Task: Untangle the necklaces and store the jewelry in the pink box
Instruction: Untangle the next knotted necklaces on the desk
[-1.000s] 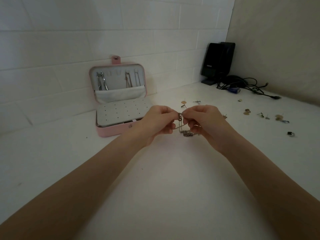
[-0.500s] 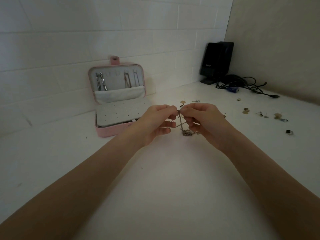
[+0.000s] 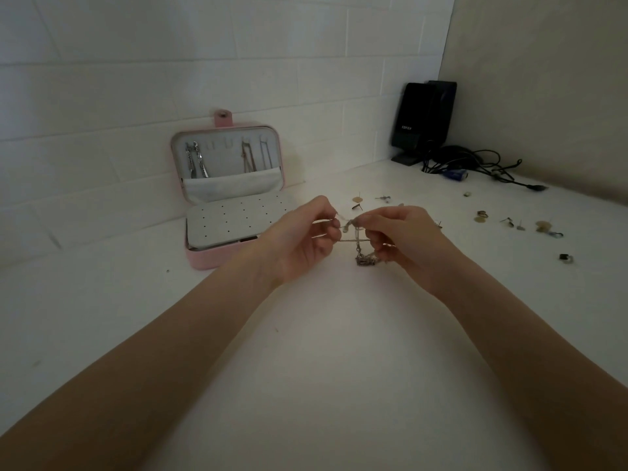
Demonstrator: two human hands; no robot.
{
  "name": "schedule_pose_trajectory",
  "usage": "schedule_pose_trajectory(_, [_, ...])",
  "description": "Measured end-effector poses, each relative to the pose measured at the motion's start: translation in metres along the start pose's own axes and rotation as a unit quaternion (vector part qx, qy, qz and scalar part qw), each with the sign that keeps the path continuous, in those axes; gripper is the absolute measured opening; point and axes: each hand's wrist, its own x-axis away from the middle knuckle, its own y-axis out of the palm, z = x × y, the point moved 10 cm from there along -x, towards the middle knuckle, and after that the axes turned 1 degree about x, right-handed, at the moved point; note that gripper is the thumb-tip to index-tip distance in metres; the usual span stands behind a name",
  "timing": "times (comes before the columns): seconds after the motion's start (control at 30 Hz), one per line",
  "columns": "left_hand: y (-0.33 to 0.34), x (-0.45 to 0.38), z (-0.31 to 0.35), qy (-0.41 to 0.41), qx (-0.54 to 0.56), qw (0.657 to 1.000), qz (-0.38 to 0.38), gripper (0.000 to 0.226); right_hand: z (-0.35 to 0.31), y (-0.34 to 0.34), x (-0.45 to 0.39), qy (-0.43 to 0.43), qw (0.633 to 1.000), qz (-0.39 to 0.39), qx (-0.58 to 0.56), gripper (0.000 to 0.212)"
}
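Metal chains hang knotted between two hands above the white counter.

Left hand pinches one strand; right hand pinches the tangle's top, a clump dangling below near the counter. Thin, light and limp, the links look likely to slip and kink, so small fingertip holds close to the knot seem best, teased apart rather than yanked. Open behind the left hand, the pink box has chains already hanging in its lid.
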Motion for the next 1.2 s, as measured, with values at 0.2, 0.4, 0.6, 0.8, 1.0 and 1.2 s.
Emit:
schedule_pose_trajectory(0.2, [0.002,0.004,0.005,0.055,-0.121,0.991,0.012,0.012,0.006,0.003,-0.001,0.032,0.999,-0.018,-0.038,0.012])
schedule_pose_trajectory(0.4, [0.004,0.004,0.007,0.078,-0.174,0.982,-0.002,0.007,-0.001,0.003,0.000,0.007,1.000,-0.017,-0.020,0.011])
schedule_pose_trajectory(0.6, [-0.004,0.006,0.020,0.110,-0.150,0.982,0.029,0.011,0.002,-0.001,0.000,0.017,1.000,-0.004,0.000,0.009])
schedule_pose_trajectory(0.8, [0.000,0.008,0.024,0.135,-0.258,0.956,0.040,0.010,0.002,0.000,-0.001,0.005,1.000,-0.004,0.008,0.011])
schedule_pose_trajectory(1.0, [0.006,0.007,0.011,0.105,-0.314,0.943,-0.003,0.011,-0.010,0.005,0.001,-0.032,0.998,-0.036,-0.038,0.010])
schedule_pose_trajectory(1.2, [0.004,0.008,0.012,0.096,-0.268,0.959,-0.003,0.011,-0.009,0.008,0.001,-0.017,0.997,-0.047,-0.057,0.013])
